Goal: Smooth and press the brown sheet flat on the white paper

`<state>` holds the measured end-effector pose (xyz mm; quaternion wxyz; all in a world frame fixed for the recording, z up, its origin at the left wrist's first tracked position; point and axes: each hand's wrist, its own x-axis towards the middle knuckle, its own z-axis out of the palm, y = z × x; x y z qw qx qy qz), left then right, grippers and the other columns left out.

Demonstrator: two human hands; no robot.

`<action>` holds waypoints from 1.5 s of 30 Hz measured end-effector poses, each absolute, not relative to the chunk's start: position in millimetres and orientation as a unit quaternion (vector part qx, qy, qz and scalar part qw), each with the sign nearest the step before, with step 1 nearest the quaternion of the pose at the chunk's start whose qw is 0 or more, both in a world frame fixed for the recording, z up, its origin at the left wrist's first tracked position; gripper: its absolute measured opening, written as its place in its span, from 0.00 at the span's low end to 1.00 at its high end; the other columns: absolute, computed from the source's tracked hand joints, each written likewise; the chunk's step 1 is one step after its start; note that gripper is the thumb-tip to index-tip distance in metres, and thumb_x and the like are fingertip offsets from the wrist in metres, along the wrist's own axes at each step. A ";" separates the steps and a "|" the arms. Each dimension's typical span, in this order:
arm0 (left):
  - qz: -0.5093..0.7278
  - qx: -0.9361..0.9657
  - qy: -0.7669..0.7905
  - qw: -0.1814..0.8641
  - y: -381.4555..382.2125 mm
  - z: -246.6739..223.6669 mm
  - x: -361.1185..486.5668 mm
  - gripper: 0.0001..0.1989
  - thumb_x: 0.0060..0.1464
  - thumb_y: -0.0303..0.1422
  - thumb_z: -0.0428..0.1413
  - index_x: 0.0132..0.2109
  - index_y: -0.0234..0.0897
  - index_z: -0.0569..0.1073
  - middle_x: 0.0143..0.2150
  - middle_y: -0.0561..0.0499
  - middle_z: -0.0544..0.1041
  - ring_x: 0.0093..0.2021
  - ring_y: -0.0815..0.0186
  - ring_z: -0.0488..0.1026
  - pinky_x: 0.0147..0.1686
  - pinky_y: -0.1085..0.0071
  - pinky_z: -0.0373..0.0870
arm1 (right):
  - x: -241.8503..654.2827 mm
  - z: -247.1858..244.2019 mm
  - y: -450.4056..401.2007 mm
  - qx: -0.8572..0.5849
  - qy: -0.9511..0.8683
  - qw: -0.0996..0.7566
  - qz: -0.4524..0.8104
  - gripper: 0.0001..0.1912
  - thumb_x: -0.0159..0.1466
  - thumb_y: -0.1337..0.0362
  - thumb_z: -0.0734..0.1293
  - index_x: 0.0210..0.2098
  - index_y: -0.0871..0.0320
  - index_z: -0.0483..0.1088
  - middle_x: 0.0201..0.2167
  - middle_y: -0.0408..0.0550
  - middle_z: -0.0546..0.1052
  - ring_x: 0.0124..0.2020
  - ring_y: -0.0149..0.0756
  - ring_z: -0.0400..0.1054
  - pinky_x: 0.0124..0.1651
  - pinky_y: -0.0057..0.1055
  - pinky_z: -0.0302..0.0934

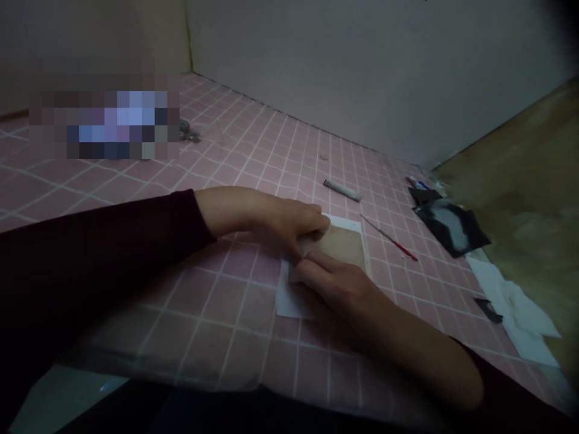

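Light is dim where I stand, murkiest toward the near edge. A plain grey wall [307, 72] rises behind the counter [253, 144], meeting a beige wall [94, 27] at a corner on the left. A mottled tan surface [534, 175] closes off the right side. Pink cloth with a white grid covers the counter; below it shows pale, faintly shiny floor [58, 398].

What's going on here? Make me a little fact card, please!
Left hand: fingers curled over a tan sheet
Right hand: over the sheet too, close to the left
Under the sheet: white paper
Beyond the hands: grey stick
To the right: thin red-handled tool, black packet
Tablecloth: pink with white lines
Can't tell: what the fingertips pinch
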<state>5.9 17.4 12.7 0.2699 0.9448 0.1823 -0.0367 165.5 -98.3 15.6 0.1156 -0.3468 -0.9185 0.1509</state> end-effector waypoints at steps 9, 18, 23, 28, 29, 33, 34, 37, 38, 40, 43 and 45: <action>-0.019 0.951 0.163 0.260 20.2 9.6 4.7 0.17 0.43 0.39 0.56 0.42 0.42 0.65 0.42 0.51 0.67 0.36 0.67 0.64 0.34 0.71 0.62 | 182.3 39.0 -98.6 -0.376 -0.891 0.069 0.246 0.05 0.64 0.72 0.59 0.32 0.58 0.62 0.30 0.42 0.67 0.28 0.28 0.60 0.32 0.27 0.55; -0.019 0.953 0.163 0.256 18.4 11.5 5.5 0.15 0.44 0.39 0.56 0.41 0.41 0.65 0.41 0.52 0.67 0.34 0.69 0.63 0.31 0.72 0.60 | 176.3 24.2 -96.8 -0.368 -0.899 0.090 0.219 0.05 0.64 0.72 0.58 0.33 0.59 0.63 0.32 0.46 0.67 0.30 0.29 0.60 0.33 0.28 0.55; -0.023 0.952 0.166 0.257 19.2 10.9 4.8 0.14 0.46 0.39 0.54 0.41 0.41 0.65 0.41 0.52 0.67 0.33 0.69 0.64 0.31 0.72 0.60 | 170.9 22.5 -97.9 -0.362 -0.908 0.087 0.193 0.07 0.62 0.74 0.56 0.33 0.59 0.62 0.31 0.47 0.66 0.29 0.31 0.58 0.32 0.29 0.55; -0.040 0.950 0.170 0.259 18.9 13.1 5.1 0.16 0.45 0.39 0.55 0.43 0.41 0.66 0.43 0.51 0.67 0.35 0.68 0.64 0.32 0.71 0.60 | 172.8 19.7 -97.3 -0.377 -0.905 0.082 0.180 0.07 0.62 0.75 0.56 0.32 0.59 0.60 0.31 0.46 0.64 0.28 0.30 0.57 0.31 0.28 0.55; -0.045 0.947 0.178 0.263 18.5 13.6 5.0 0.17 0.45 0.39 0.55 0.43 0.41 0.66 0.43 0.51 0.67 0.35 0.68 0.64 0.33 0.71 0.60 | 170.9 17.6 -97.6 -0.368 -0.909 0.095 0.171 0.07 0.62 0.75 0.56 0.31 0.59 0.60 0.30 0.46 0.64 0.28 0.30 0.57 0.31 0.29 0.54; -0.045 0.943 0.187 0.270 17.6 14.7 4.9 0.16 0.46 0.38 0.54 0.43 0.41 0.66 0.43 0.51 0.68 0.36 0.68 0.64 0.34 0.71 0.60 | 168.1 16.1 -98.0 -0.353 -0.915 0.105 0.166 0.08 0.60 0.76 0.56 0.30 0.59 0.59 0.30 0.46 0.63 0.27 0.30 0.55 0.31 0.29 0.54; -0.040 0.946 0.179 0.267 17.6 14.9 5.0 0.15 0.46 0.38 0.54 0.43 0.41 0.66 0.43 0.51 0.68 0.36 0.68 0.64 0.34 0.71 0.60 | 169.7 17.8 -97.7 -0.360 -0.912 0.094 0.174 0.07 0.61 0.76 0.56 0.30 0.59 0.60 0.31 0.46 0.64 0.27 0.30 0.56 0.31 0.29 0.54; -0.036 0.951 0.169 0.255 17.8 15.1 5.6 0.15 0.45 0.38 0.55 0.42 0.40 0.66 0.43 0.51 0.67 0.37 0.67 0.64 0.34 0.71 0.60 | 174.2 22.2 -97.0 -0.382 -0.902 0.064 0.191 0.07 0.61 0.75 0.56 0.33 0.58 0.61 0.32 0.46 0.65 0.27 0.29 0.58 0.31 0.28 0.55; -0.038 0.951 0.173 0.253 17.8 15.0 5.7 0.16 0.45 0.38 0.55 0.42 0.40 0.66 0.43 0.51 0.67 0.37 0.67 0.64 0.34 0.71 0.60 | 174.2 22.1 -97.0 -0.384 -0.901 0.067 0.189 0.07 0.61 0.75 0.56 0.33 0.58 0.61 0.32 0.46 0.65 0.27 0.30 0.58 0.31 0.28 0.55; -0.043 0.948 0.182 0.256 17.9 14.4 5.7 0.17 0.45 0.38 0.56 0.43 0.41 0.66 0.43 0.51 0.68 0.36 0.68 0.64 0.34 0.71 0.60 | 172.2 19.8 -97.2 -0.378 -0.905 0.087 0.173 0.07 0.61 0.75 0.56 0.32 0.59 0.61 0.31 0.46 0.64 0.27 0.30 0.57 0.31 0.29 0.55; -0.045 0.944 0.184 0.271 17.8 13.9 5.5 0.16 0.46 0.37 0.54 0.44 0.41 0.66 0.43 0.51 0.68 0.36 0.68 0.64 0.34 0.72 0.61 | 170.6 17.4 -96.9 -0.360 -0.912 0.103 0.165 0.07 0.60 0.75 0.56 0.30 0.59 0.61 0.29 0.46 0.63 0.27 0.31 0.56 0.31 0.29 0.55; -0.045 0.946 0.181 0.267 17.5 14.3 5.6 0.16 0.45 0.37 0.55 0.43 0.40 0.66 0.43 0.51 0.68 0.36 0.68 0.64 0.34 0.72 0.61 | 172.6 18.6 -96.5 -0.365 -0.910 0.083 0.180 0.07 0.60 0.75 0.56 0.32 0.59 0.61 0.31 0.46 0.64 0.27 0.30 0.57 0.31 0.29 0.54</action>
